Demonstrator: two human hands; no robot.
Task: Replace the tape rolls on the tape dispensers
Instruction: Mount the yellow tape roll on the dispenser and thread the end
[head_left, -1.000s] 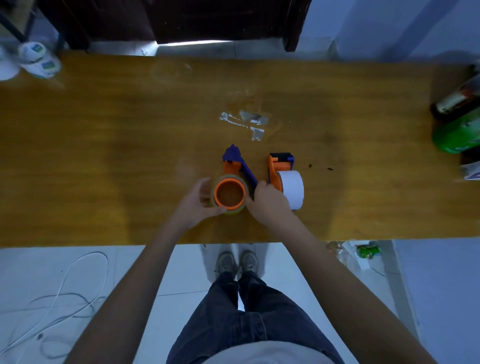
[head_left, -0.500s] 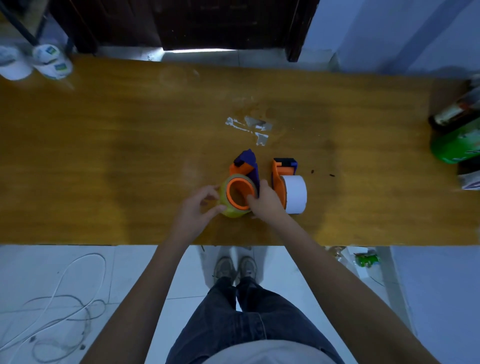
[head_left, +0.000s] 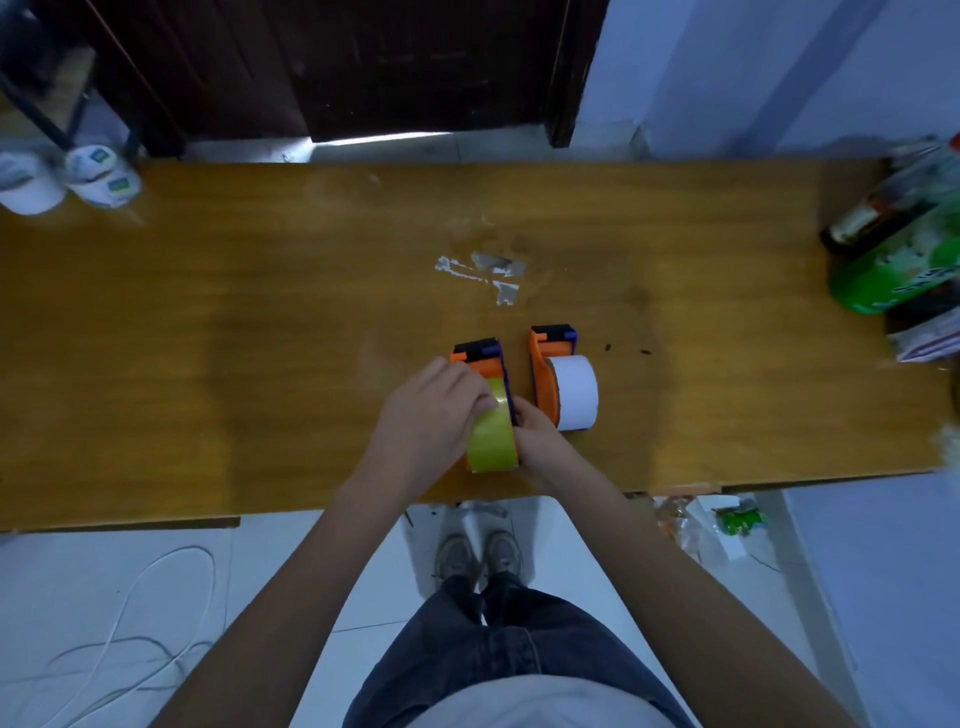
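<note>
From the head view, the left hand is closed over the left side of a yellow tape roll, fingers draped across its top. The right hand pinches the roll's right edge against the orange and purple dispenser standing on the wooden bench. Just right of the right hand stands a second dispenser carrying a white tape roll.
</note>
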